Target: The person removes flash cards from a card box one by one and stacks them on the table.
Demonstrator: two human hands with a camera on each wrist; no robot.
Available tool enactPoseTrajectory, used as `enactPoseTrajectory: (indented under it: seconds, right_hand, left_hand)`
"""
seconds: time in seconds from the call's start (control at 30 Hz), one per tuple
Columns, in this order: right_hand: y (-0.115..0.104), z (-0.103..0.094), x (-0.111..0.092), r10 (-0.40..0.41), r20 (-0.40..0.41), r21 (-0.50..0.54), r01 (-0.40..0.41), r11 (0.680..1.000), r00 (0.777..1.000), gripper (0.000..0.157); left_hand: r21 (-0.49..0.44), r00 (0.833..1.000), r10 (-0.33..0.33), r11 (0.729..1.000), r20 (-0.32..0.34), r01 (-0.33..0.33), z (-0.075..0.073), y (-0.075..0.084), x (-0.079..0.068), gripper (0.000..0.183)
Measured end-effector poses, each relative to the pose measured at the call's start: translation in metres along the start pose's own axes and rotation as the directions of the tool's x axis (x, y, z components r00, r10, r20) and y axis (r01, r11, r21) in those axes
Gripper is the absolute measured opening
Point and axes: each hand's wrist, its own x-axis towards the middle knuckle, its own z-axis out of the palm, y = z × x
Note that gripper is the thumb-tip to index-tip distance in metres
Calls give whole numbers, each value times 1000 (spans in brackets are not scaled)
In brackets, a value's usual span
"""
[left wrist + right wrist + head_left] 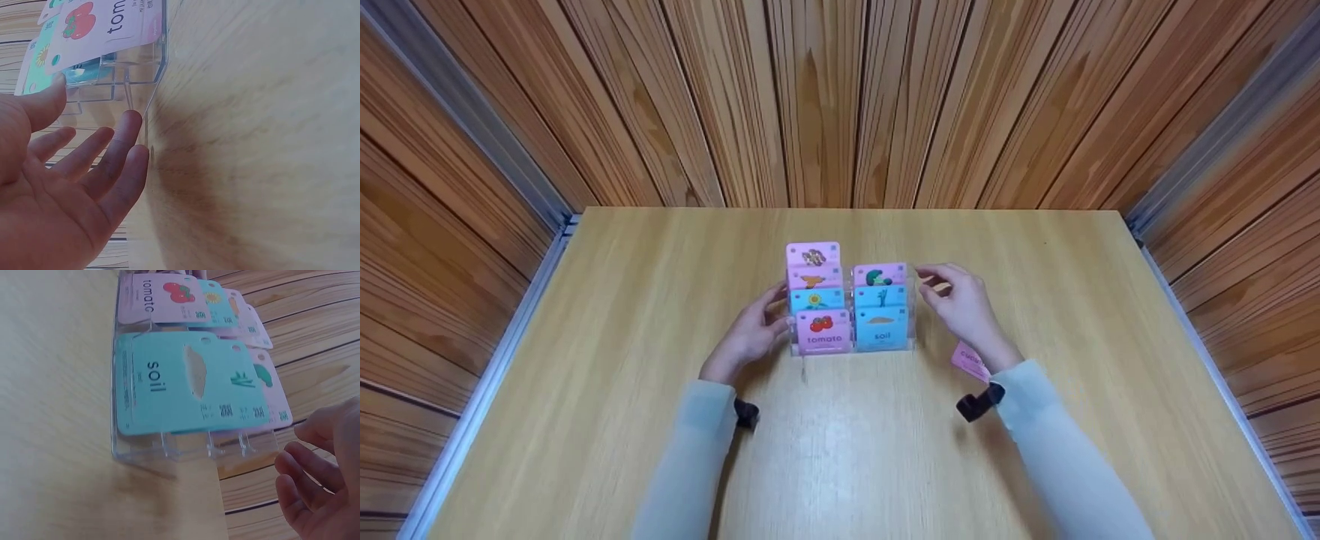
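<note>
A clear stepped card holder (194,449) stands mid-table with picture cards in two columns. In its left column, the pink tomato card (824,346) is at the front, with a blue sunflower card (816,300) and pink cards behind. The blue soil card (883,343) fronts the right column, before a blue plant card (881,294) and a pink card with a green vegetable (879,276). My left hand (756,330) is at the holder's left side, fingers spread and thumb right by the cards. Beside the rear right corner, my right hand (960,300) has loosely bent fingers and holds nothing.
A pink card (969,361) reading "cucu…" lies on the table (840,450), partly hidden under my right wrist. Wood-plank walls (817,105) rise behind the table and at both sides. Each wrist wears a black camera (979,403).
</note>
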Motion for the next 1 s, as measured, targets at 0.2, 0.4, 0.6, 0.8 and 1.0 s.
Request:
enactPoseTrajectory:
  seconds: [0.2, 0.4, 0.6, 0.8, 1.0]
  right_hand:
    - [-7, 9, 8, -39, -16, 12, 40, 999, 999, 33]
    - [-10, 14, 10, -56, -21, -16, 56, 998, 998, 31]
    - [-9, 16, 9, -89, -45, -52, 87, 995, 995, 26]
    - [-10, 17, 8, -81, -30, -26, 80, 996, 996, 24]
    - [-13, 16, 5, -94, -48, 0, 94, 996, 994, 16]
  left_hand:
    - [2, 1000, 24, 1000, -3, -24, 0, 1, 1, 68]
    - [1, 1000, 17, 1000, -6, -17, 0, 0, 0, 69]
    - [-22, 1000, 1, 1000, -5, -1, 0, 1, -2, 69]
    - [-28, 1000, -12, 1000, -9, 12, 1, 1, -2, 69]
    - [-22, 1000, -24, 999, -10, 24, 2, 1, -3, 71]
